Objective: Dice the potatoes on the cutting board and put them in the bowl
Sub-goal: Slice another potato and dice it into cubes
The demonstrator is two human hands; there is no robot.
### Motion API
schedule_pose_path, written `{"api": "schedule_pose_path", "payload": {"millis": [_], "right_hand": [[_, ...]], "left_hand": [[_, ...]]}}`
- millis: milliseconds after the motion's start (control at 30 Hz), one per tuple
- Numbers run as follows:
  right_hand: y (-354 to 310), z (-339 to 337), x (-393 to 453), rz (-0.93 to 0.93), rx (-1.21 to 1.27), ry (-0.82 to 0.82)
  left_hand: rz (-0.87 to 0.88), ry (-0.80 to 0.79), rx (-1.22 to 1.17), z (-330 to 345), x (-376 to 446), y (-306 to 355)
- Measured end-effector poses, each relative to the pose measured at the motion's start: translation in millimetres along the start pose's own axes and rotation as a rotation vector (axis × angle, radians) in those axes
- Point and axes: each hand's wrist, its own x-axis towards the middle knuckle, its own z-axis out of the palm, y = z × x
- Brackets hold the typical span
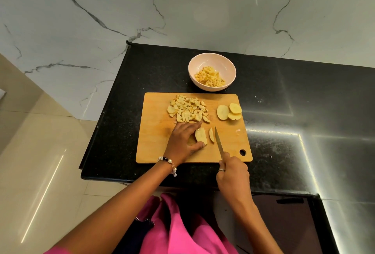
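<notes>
Potato cutting on the wooden board, part way done.

The left hand (183, 142) pinches a potato slice (200, 136) between thumb and fingers so it cannot slip. The right hand (233, 172) wraps around the knife (218, 141), whose blade points to 12 o'clock beside a thin cut strip (211, 135). On the cutting board (154, 142), a pile of diced bits (188, 109) waits at 11 o'clock and round slices (229, 111) at 1 o'clock, clear of the blade. The bowl (212, 59) at 12 o'clock already holds some dice.
</notes>
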Motion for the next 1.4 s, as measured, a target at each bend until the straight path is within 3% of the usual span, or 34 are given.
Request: {"api": "schedule_pose_path", "payload": {"millis": [367,533,800,1000,1233,1400], "right_hand": [[-6.7,0.4,-11.2,-0.069,0.243,0.015],[-0.7,-3.6,-8.9,0.003,0.258,0.120],[0.3,0.1,-4.0,0.015,0.282,0.044],[5.0,-0.4,-1.6,0.044,0.323,0.102],[9.0,-0.7,-1.2,0.060,0.366,0.143],[9.0,0.3,0.3,0.078,0.400,0.166]], "left_hand": [[-0.011,-0.021,0.002,-0.4,0.6,0.0],[-0.016,-0.029,0.019,0.8,1.1,1.8],[-0.065,-0.126,0.085,-4.4,6.3,7.8],[-0.074,-0.188,0.225,-4.3,15.9,15.4],[-0.128,-0.117,0.398,-0.2,19.4,32.0],[-0.068,-0.146,0.595,-1.4,27.4,49.5]]}}
